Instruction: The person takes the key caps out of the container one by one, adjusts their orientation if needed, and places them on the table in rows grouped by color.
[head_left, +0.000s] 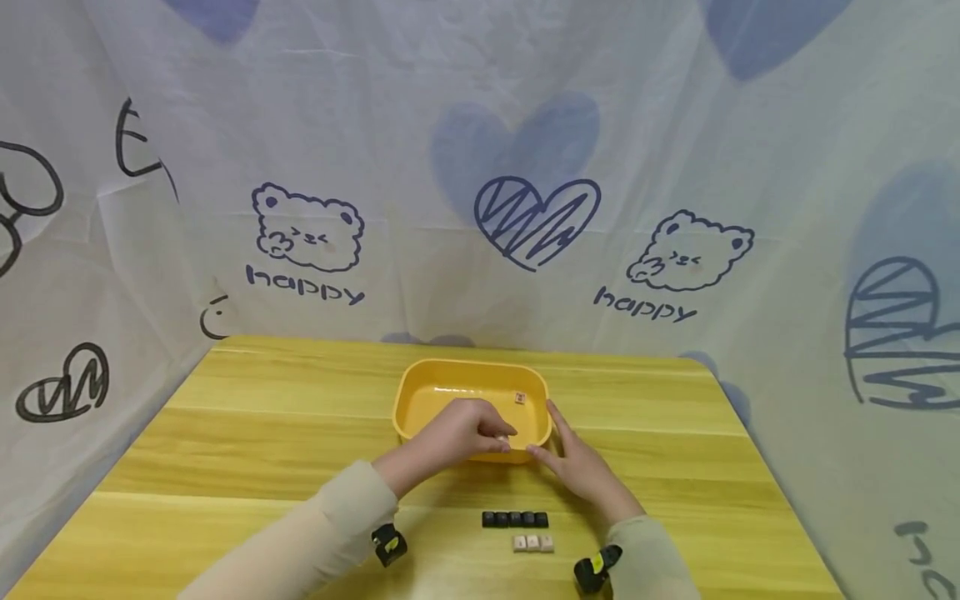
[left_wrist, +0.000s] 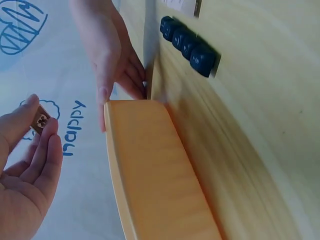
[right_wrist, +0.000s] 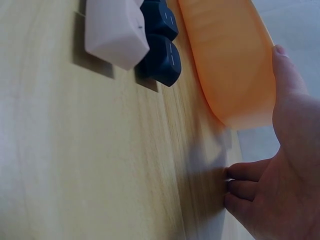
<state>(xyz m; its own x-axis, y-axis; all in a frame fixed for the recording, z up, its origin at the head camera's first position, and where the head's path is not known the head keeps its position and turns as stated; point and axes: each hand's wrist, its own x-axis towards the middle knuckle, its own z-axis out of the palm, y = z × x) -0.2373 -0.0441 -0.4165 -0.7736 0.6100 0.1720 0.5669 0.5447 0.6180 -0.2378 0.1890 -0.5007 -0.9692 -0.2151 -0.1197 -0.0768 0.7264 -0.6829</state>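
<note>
Over the front part of a yellow plastic bin, my left hand pinches a small keycap between thumb and fingertips; its underside with the stem shows in the left wrist view. Another light keycap lies inside the bin toward the right end. My right hand rests against the bin's front right corner, thumb at the front rim and a long straight finger along the right side. The right wrist view shows its other fingers low, close to the tabletop.
In front of the bin, a row of several black keycaps lies on the wooden table. Nearer to me are three white keycaps in a row. A printed white cloth hangs behind the table and at both sides.
</note>
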